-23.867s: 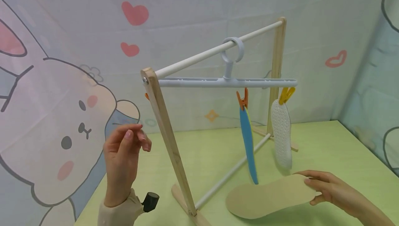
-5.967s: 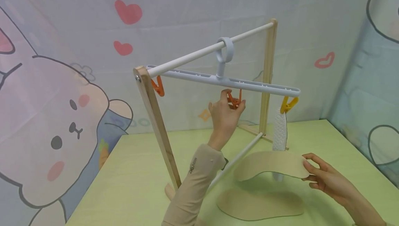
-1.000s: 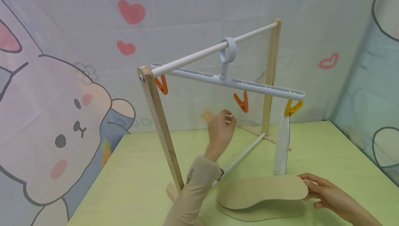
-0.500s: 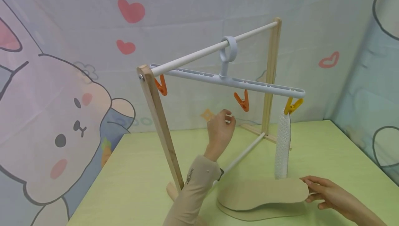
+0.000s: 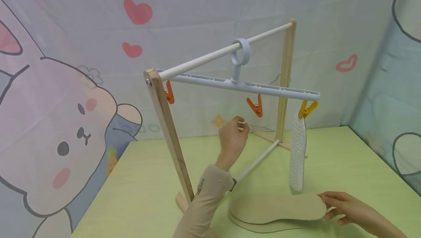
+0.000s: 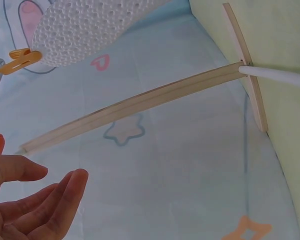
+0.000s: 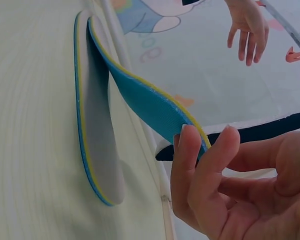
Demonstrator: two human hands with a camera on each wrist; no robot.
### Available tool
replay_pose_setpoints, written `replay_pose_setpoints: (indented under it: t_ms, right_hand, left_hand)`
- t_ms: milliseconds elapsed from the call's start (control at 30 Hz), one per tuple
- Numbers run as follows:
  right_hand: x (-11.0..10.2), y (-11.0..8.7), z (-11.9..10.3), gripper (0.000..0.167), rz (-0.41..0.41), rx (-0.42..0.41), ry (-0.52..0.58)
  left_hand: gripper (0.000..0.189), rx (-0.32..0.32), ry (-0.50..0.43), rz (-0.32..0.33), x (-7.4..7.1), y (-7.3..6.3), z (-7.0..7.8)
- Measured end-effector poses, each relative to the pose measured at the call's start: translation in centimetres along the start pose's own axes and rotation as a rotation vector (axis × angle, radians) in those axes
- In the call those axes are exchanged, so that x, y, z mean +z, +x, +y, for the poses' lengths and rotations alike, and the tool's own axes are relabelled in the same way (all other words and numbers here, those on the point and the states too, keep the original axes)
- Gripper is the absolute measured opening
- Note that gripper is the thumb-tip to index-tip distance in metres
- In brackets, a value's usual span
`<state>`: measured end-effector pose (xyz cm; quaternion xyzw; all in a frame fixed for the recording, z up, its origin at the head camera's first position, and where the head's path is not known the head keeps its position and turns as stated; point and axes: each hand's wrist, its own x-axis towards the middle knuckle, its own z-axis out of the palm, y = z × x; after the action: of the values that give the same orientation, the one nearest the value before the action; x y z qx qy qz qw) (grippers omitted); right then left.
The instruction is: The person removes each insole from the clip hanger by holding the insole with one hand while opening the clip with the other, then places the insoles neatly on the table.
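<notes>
My right hand (image 5: 348, 208) pinches the near end of a beige-topped insole (image 5: 277, 207) between thumb and fingers. In the right wrist view this insole's blue underside (image 7: 145, 100) shows, and its far end rests on a second insole (image 7: 97, 135) lying on the table. My left hand (image 5: 232, 139) is held in the air with loosely bent fingers and nothing in them, just below left of an orange clothespin (image 5: 257, 107). That clothespin hangs from the pale hanger (image 5: 213, 81) with nothing in its jaws.
The hanger hooks over the white rod of a wooden rack (image 5: 171, 135). A yellow clothespin (image 5: 307, 109) at its right end holds a white bumpy insole (image 5: 298, 154). Another orange clothespin (image 5: 169, 92) hangs at the left, partly behind the rack's post.
The blue insole that hung from the middle clothespin is off it, and my left hand has left that clothespin. Lately my right hand has lowered the held insole towards the one beneath. The hanger sways slightly.
</notes>
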<state>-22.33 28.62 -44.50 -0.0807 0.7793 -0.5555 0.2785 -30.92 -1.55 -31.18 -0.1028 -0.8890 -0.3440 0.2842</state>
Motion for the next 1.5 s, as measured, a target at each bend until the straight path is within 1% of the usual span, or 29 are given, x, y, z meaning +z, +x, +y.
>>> replay_pose_setpoints:
  t_ms: [167, 400, 467, 567, 700, 767, 1000, 1333, 1500]
  right_hand:
    - [-0.01, 0.03, 0.19, 0.061, 0.01, 0.019, -0.009]
    - [-0.12, 0.23, 0.39, 0.065, 0.003, 0.044, -0.021]
    - [-0.01, 0.29, 0.32, 0.065, 0.02, 0.064, -0.039]
    - [0.05, 0.24, 0.25, 0.064, 0.02, 0.054, -0.063]
    - [-0.05, 0.12, 0.08, 0.061, -0.01, 0.004, -0.081]
    - [-0.08, 0.11, 0.0, 0.06, -0.012, -0.003, -0.093]
    - [-0.25, 0.17, -0.06, 0.058, -0.004, 0.009, -0.132]
    - [-0.57, 0.0, 0.11, 0.057, 0.002, 0.023, -0.157]
    - [-0.69, -0.04, 0.01, 0.056, -0.01, 0.032, -0.179]
  left_hand:
    - [0.016, 0.009, -0.002, 0.009, 0.03, -0.03, -0.09]
    - [0.016, 0.001, 0.005, 0.0, -0.02, -0.05, -0.1]
    - [0.016, 0.002, 0.004, 0.001, -0.04, -0.08, -0.11]
    - [0.017, 0.004, 0.005, 0.001, -0.09, -0.11, -0.1]
    - [0.017, 0.004, 0.006, 0.0, -0.05, -0.1, -0.15]
    - [0.016, 0.004, 0.007, 0.002, -0.03, -0.1, -0.2]
    - [0.016, 0.016, 0.028, 0.013, 0.05, 0.01, -0.35]
    - [0.016, 0.026, 0.015, 0.009, 0.15, -0.07, -0.38]
    - [0.016, 0.05, 0.025, 0.014, 0.11, 0.03, -0.46]
